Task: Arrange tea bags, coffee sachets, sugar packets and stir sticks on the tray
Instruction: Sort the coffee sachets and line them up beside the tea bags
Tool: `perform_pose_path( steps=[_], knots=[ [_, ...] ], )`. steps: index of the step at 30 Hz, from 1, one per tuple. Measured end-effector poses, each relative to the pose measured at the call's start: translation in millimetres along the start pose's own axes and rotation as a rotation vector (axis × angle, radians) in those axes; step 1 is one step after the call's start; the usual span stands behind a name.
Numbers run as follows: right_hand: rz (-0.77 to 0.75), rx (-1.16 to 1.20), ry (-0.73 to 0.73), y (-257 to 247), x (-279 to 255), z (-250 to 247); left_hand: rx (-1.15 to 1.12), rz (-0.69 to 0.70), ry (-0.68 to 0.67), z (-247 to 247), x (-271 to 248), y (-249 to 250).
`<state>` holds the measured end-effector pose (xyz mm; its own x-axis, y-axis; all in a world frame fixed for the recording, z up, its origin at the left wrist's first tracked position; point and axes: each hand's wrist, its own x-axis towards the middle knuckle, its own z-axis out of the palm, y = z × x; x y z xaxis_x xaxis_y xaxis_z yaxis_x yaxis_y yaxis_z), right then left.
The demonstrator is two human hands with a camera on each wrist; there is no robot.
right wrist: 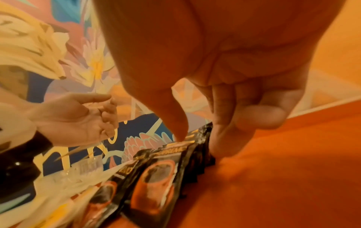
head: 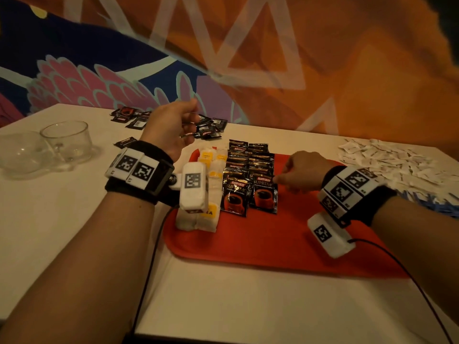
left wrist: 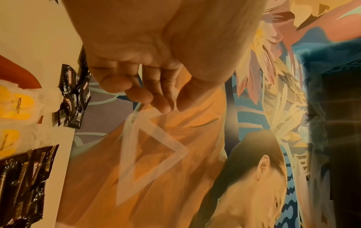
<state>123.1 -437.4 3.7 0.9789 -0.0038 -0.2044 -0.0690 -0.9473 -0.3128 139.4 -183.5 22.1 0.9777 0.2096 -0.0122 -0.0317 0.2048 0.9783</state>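
A red tray (head: 273, 239) (right wrist: 283, 177) holds a column of white tea bags (head: 196, 223) (left wrist: 17, 111) with yellow tags on its left. Beside them stand two overlapping rows of black coffee sachets (head: 248, 170) (right wrist: 156, 177). My right hand (head: 277, 180) (right wrist: 199, 143) pinches the right edge of the right row, near the front sachet (head: 264, 194), thumb on top and index finger down the side. My left hand (head: 191, 117) (left wrist: 171, 106) (right wrist: 103, 111) hovers over the loose coffee sachets (head: 208, 130) (left wrist: 74, 100) behind the tray, fingers loosely curled and holding nothing.
A heap of white sugar packets (head: 387, 160) lies at the right of the table, with blue stir sticks (head: 427, 202) in front of it. Two glass cups (head: 67, 140) stand at the left. More loose sachets (head: 129, 115) lie at the back edge by the painted wall.
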Motion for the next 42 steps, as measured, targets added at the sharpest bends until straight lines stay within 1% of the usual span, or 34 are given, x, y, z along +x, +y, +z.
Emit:
perform_pose_path(
  steps=[2, 5, 8, 10, 13, 15, 18, 20, 23, 25, 28, 30, 31, 33, 35, 37, 39, 42],
  knots=[
    [-0.004, -0.016, -0.039, 1, 1, 5, -0.004, -0.007, -0.004, 0, 1, -1],
    [-0.035, -0.019, -0.015, -3, 2, 8, -0.009, -0.015, -0.004, 0, 2, -2],
    [-0.029, 0.067, -0.018, -4, 3, 6, -0.01, -0.016, -0.005, -1, 3, -3],
    [0.007, 0.124, -0.022, -4, 5, 3, -0.005, -0.018, -0.006, -2, 5, -3],
    [0.045, 0.143, -0.062, -6, 9, 0, -0.008, -0.023, -0.005, -2, 6, -4],
    [0.032, 0.162, -0.092, -10, 11, 3, -0.006, -0.025, -0.005, -2, 6, -5],
    [0.032, 0.254, -0.074, -13, 14, 7, 0.002, -0.024, -0.013, -2, 7, -7],
    [0.044, 0.191, -0.07, -10, 16, 6, 0.009, -0.028, -0.011, -2, 9, -8],
    [0.033, 0.117, -0.024, -7, 18, -1, 0.019, -0.033, -0.018, -1, 9, -9],
    [-0.012, 0.114, 0.047, -8, 19, -4, 0.038, -0.027, -0.025, -2, 8, -9],
    [-0.128, 0.165, 0.204, -17, 20, -7, 0.071, -0.004, -0.017, -8, 8, -2],
    [-0.213, 0.205, 0.246, -28, 20, -8, 0.098, 0.02, 0.022, -16, 11, 7],
    [-0.245, 0.224, 0.245, -34, 21, -8, 0.139, 0.034, 0.05, -22, 14, 11],
    [-0.285, 0.255, 0.219, -46, 24, -9, 0.293, 0.066, 0.101, -31, 27, 19],
    [-0.304, 0.274, 0.19, -56, 28, -12, 0.541, 0.089, 0.113, -34, 45, 23],
    [-0.32, 0.273, 0.166, -64, 32, -14, 0.9, 0.081, 0.038, -30, 67, 24],
    [-0.342, 0.263, 0.159, -68, 38, -16, 1.226, 0.044, -0.092, -20, 94, 21],
    [-0.355, 0.272, 0.149, -68, 47, -20, 1.578, -0.043, -0.24, -7, 136, 14]
  ],
)
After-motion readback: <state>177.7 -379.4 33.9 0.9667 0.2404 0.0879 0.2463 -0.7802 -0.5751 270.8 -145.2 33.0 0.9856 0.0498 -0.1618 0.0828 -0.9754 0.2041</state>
